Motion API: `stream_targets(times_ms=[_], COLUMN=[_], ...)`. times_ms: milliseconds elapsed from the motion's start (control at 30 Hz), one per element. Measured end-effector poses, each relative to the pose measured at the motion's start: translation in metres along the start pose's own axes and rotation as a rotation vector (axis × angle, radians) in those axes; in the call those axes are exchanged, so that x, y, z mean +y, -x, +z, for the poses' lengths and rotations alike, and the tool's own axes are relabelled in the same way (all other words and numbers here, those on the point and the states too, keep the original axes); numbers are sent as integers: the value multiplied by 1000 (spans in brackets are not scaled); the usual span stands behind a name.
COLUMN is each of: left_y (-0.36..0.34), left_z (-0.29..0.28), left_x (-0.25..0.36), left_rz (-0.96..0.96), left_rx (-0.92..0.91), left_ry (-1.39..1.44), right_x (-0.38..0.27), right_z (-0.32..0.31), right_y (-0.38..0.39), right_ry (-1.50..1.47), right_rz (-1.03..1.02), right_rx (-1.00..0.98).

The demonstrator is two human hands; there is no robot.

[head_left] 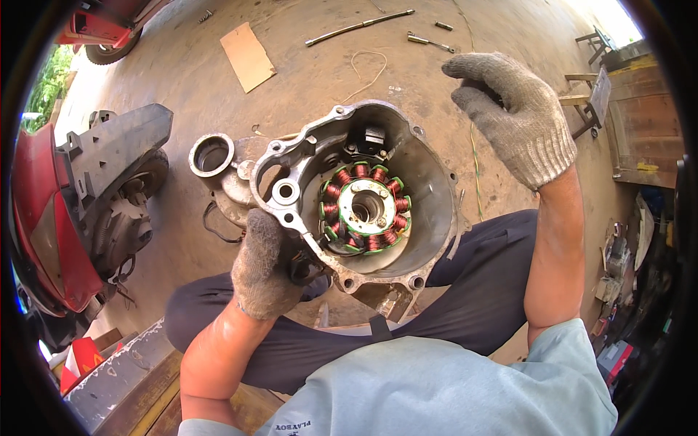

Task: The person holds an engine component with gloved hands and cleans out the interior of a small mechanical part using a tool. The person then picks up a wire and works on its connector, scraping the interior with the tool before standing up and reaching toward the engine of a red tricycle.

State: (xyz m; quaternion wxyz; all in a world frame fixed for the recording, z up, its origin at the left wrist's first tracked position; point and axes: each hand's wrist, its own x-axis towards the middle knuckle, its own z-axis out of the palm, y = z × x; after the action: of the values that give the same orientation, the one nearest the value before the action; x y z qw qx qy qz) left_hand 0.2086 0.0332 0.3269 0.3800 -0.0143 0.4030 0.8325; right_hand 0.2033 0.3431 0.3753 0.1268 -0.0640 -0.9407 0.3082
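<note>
A grey metal engine cover (443, 211) stands upright between my legs, its hollow side facing up toward me. Inside it sits a round stator (366, 207) with copper-wound coils and green edges. A small black pickup part (373, 140) is fixed near the top of the hollow. My left hand (263, 265), in a worn grey knit glove, is closed round the cover's lower left edge, its fingertips hidden behind the metal. My right hand (512, 109), gloved alike, is raised off the cover at the upper right. Its thumb and fingers are curved and apart; a dark gap shows between them, with nothing discernible in it.
A round metal housing (212, 154) lies left of the cover. Beyond are a cardboard piece (247, 57), a long bar (360, 27), a ratchet handle (430, 42) and a thin cord (369, 69). A red motorbike (62, 218) stands left, a wooden cabinet (643, 120) right.
</note>
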Motion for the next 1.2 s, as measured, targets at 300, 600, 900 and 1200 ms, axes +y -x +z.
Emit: stream_targets(times_ms=[300,600,900,1200], left_y=[2,-2,3,6], left_z=[4,1,-13,-18], left_x=[4,-3,-14,-22], left_rz=[129,8,36,150], left_rx=[-29,-8,42,109], left_ry=[-240,-83,-128,-345], right_x=[5,10,-19,-27], right_z=[0,9,36,81], right_y=[6,8,12,6], right_ry=[60,-15,-59,110], right_rz=[5,-40,17,-72], right_rx=[-46,-116,-288,-170])
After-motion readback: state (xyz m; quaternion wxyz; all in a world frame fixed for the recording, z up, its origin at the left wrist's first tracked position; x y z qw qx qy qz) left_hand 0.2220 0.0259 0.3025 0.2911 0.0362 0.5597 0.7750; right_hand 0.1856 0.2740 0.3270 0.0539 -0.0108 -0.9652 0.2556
